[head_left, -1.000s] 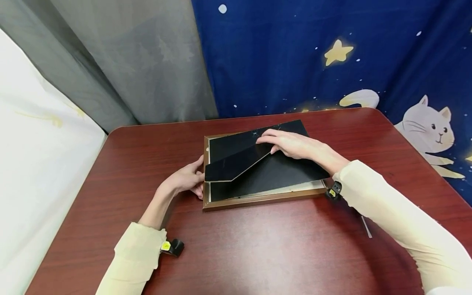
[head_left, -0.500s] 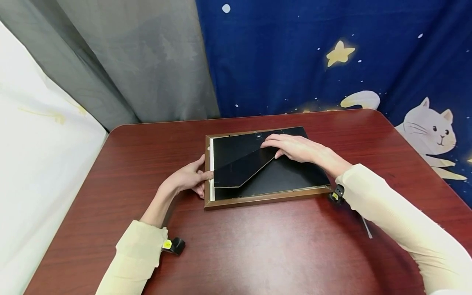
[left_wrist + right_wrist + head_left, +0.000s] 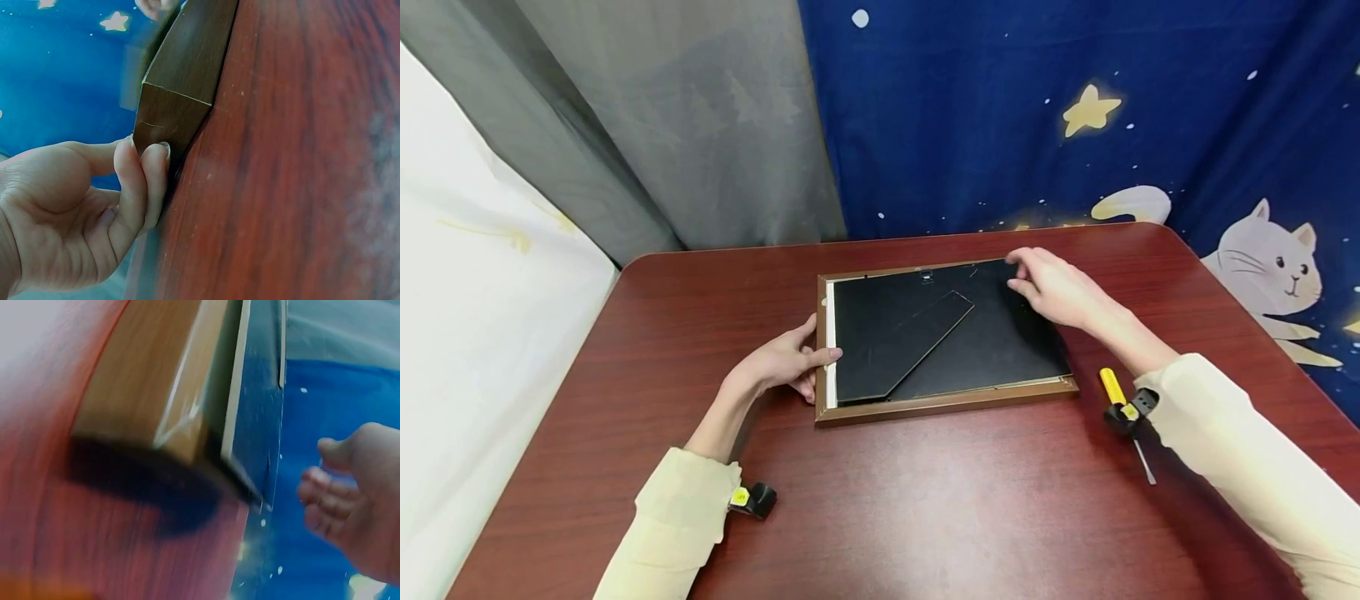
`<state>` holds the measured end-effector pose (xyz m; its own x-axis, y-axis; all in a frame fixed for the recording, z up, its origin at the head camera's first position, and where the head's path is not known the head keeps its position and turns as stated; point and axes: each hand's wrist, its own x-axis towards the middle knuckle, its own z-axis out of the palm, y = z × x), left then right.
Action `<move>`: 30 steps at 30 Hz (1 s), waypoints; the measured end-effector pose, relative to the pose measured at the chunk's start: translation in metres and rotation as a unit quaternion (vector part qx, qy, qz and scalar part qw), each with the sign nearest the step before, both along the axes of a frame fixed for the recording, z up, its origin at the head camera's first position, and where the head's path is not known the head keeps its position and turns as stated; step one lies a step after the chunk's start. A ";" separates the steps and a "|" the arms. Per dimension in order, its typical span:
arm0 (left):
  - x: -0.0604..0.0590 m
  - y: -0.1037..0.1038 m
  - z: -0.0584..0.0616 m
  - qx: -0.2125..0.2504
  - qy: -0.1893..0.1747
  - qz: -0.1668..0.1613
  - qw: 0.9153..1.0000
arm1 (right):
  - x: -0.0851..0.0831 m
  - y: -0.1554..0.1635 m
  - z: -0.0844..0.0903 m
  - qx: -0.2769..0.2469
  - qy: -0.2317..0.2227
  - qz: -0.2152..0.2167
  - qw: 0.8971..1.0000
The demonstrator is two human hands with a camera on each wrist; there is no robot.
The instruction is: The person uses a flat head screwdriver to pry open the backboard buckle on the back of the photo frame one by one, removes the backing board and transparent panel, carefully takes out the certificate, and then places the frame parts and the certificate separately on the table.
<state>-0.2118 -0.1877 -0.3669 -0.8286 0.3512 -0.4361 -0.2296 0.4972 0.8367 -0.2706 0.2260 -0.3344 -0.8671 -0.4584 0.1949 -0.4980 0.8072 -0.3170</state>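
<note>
A brown wooden picture frame (image 3: 943,406) lies face down on the table. Its black backing board (image 3: 1000,350) sits in it, shifted right, baring a white strip at the left; in the right wrist view the board's corner stands proud of the wood. The easel leg (image 3: 902,350) lies flat on the board. My left hand (image 3: 778,360) grips the frame's left side, thumb over the top and fingers against the outer face. Over the far right corner hovers my right hand (image 3: 1060,292), fingers loosely bent and holding nothing; the right wrist view shows it apart from the board (image 3: 256,412).
A yellow-handled screwdriver (image 3: 1110,385) lies right of the frame, partly hidden by the right wrist camera (image 3: 1126,414). Behind the table's far edge hang a grey curtain (image 3: 700,125) and a blue curtain (image 3: 962,108).
The backing board dropped lower into the frame and shifted right. My right hand released the easel leg, which fell flat, and moved right. My left hand stayed on the frame.
</note>
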 end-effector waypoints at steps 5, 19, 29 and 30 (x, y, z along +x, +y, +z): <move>0.001 0.001 0.001 -0.005 -0.001 0.000 1.000 | 0.009 0.017 0.000 0.035 -0.084 -0.057 0.994; 0.003 -0.001 0.000 -0.002 0.002 -0.004 1.000 | 0.015 0.026 -0.001 -0.074 -0.201 -0.103 0.971; 0.001 0.001 -0.001 -0.001 0.005 -0.004 1.000 | 0.014 0.029 0.000 -0.324 -0.344 -0.115 0.873; 0.001 0.001 -0.001 -0.001 0.005 -0.005 1.000 | 0.014 0.030 0.000 -0.332 -0.355 -0.111 0.867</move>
